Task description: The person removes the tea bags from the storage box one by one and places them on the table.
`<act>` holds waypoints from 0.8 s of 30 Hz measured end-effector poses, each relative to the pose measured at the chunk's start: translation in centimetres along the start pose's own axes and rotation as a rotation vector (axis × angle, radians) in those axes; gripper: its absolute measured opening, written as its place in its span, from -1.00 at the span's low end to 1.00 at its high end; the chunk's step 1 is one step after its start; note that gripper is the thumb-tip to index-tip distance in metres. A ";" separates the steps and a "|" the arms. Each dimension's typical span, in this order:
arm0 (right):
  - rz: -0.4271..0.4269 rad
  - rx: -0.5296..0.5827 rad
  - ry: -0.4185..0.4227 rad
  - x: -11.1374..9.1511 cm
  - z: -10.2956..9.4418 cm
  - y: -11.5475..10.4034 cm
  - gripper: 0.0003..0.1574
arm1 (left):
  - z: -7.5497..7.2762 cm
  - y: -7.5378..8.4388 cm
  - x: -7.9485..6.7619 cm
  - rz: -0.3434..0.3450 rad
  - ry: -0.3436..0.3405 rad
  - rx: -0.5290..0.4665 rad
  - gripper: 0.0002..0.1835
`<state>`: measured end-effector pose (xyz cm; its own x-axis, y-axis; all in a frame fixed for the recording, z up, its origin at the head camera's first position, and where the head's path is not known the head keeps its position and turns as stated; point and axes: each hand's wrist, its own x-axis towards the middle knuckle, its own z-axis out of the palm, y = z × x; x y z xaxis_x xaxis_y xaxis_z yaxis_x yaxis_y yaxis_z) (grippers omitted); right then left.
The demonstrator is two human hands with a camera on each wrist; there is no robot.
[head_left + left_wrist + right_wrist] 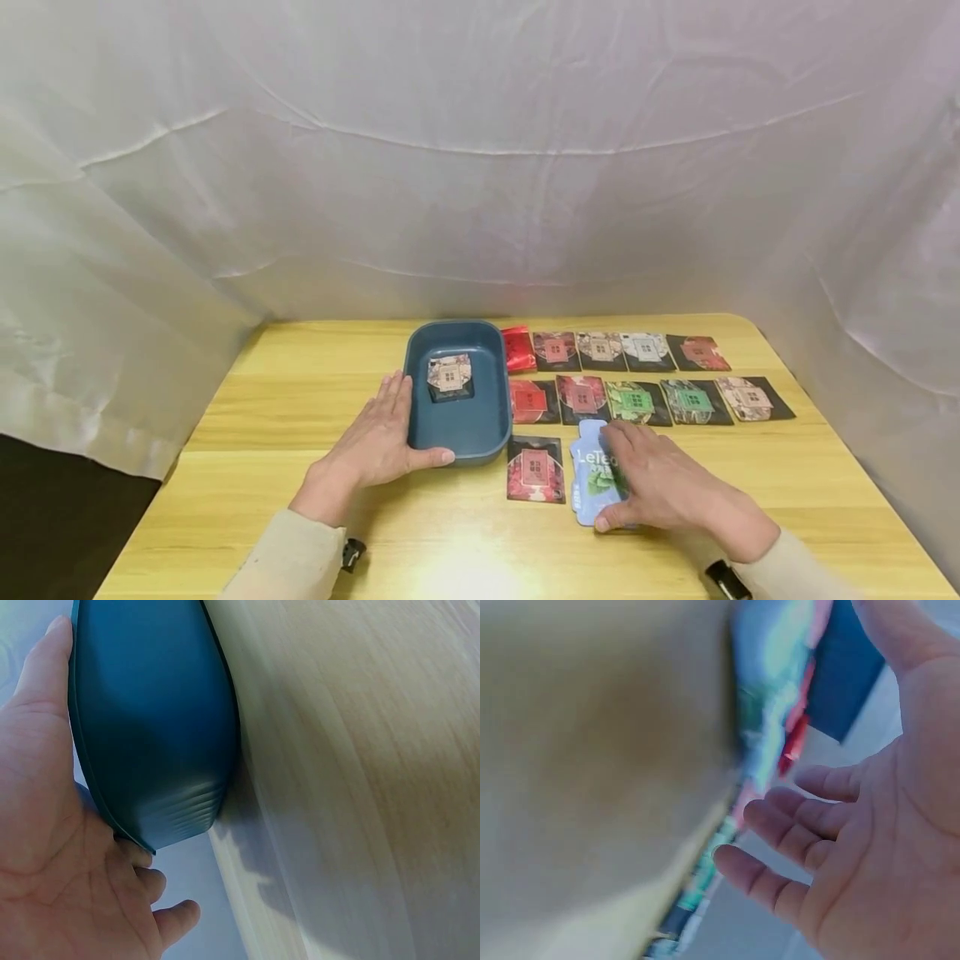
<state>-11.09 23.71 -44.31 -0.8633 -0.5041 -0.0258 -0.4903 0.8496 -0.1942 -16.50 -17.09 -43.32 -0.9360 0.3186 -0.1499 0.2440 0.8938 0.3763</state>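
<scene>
Against the left side of a dark blue tray (459, 433) rests my left hand (375, 437), its fingers straight along the rim and its thumb at the near corner. The left wrist view has the palm beside the tray's outer wall (157, 705). Inside the tray lies a beige-and-black sachet (450, 377). My right hand (663, 479) is over the right part of a light blue LeTea pouch (592, 475), thumb by its lower edge. In the right wrist view the fingers (780, 832) are loosely bent, with the pouch blurred beyond them. A red-and-black sachet (536, 471) lies between tray and pouch.
Right of the tray, several patterned sachets lie in two rows, among them a green one (636, 402) and a white one (647, 350). A shiny red packet (517, 348) is beside the tray's far corner. Pale cloth (480, 208) surrounds the wooden table (300, 400).
</scene>
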 end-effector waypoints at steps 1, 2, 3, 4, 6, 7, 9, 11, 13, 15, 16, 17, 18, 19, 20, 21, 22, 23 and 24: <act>-0.013 -0.009 0.007 0.4 -0.5 -0.1 0.62 | 0.0 0.0 0.0 0.000 -0.003 -0.001 0.55; -0.024 -0.020 0.015 0.8 -1.0 -0.2 0.61 | 0.0 0.0 0.0 -0.001 -0.004 0.000 0.55; -0.038 -0.027 0.026 1.4 -1.5 -0.4 0.58 | 0.0 0.0 -0.1 -0.001 -0.004 0.002 0.55; -0.052 -0.035 0.041 2.1 -2.0 -0.7 0.55 | 0.1 -0.1 -0.1 0.000 -0.002 0.001 0.55; -0.076 -0.052 0.063 3.9 -2.9 -1.7 0.47 | 0.0 -0.1 -0.2 -0.006 -0.003 0.004 0.55; -0.092 -0.061 0.072 4.9 -3.2 -2.3 0.42 | 0.0 -0.1 -0.2 -0.008 -0.002 0.004 0.55; -0.129 -0.087 0.083 7.1 -3.6 -3.7 0.29 | 0.1 -0.2 -0.3 -0.010 0.000 0.007 0.55; -0.164 -0.122 0.085 9.4 -3.7 -5.2 0.17 | 0.0 -0.2 -0.3 -0.012 0.001 0.007 0.54; -0.196 -0.152 0.078 11.5 -3.5 -6.6 0.06 | 0.0 -0.2 -0.3 -0.010 0.002 0.005 0.52; -0.223 -0.173 0.071 13.5 -3.0 -7.8 -0.02 | 0.1 -0.1 -0.3 -0.007 -0.002 0.004 0.51; -0.232 -0.181 0.065 14.3 -2.7 -8.3 -0.04 | 0.1 -0.1 -0.2 -0.004 -0.003 0.001 0.50; -0.241 -0.186 0.057 15.1 -2.4 -8.8 -0.07 | 0.1 -0.1 -0.2 -0.003 -0.006 -0.001 0.49; -0.247 -0.190 0.045 15.9 -2.2 -9.3 -0.08 | 0.1 0.0 -0.2 -0.002 -0.007 -0.001 0.49; -0.253 -0.194 0.034 16.6 -1.9 -9.7 -0.10 | 0.1 0.0 -0.1 -0.003 -0.009 0.000 0.49; -0.257 -0.198 0.023 17.2 -1.6 -10.1 -0.12 | 0.1 0.0 -0.1 -0.001 -0.010 0.001 0.49; -0.257 -0.205 0.005 17.8 -1.3 -10.4 -0.12 | 0.1 0.0 -0.1 -0.002 -0.012 0.001 0.49; -0.252 -0.211 -0.009 18.3 -1.0 -10.7 -0.15 | 0.1 0.0 0.0 -0.001 -0.010 0.004 0.49; -0.245 -0.216 -0.028 18.8 -0.7 -10.9 -0.17 | 0.1 0.1 0.0 0.001 -0.009 0.007 0.50; -0.231 -0.226 -0.050 19.2 -0.5 -11.1 -0.20 | 0.1 0.1 0.1 0.004 -0.008 0.010 0.50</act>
<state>-22.34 4.70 -42.20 -0.7221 -0.6896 -0.0552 -0.6914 0.7222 0.0218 -16.51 -17.00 -43.38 -0.9330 0.3243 -0.1558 0.2501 0.8959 0.3673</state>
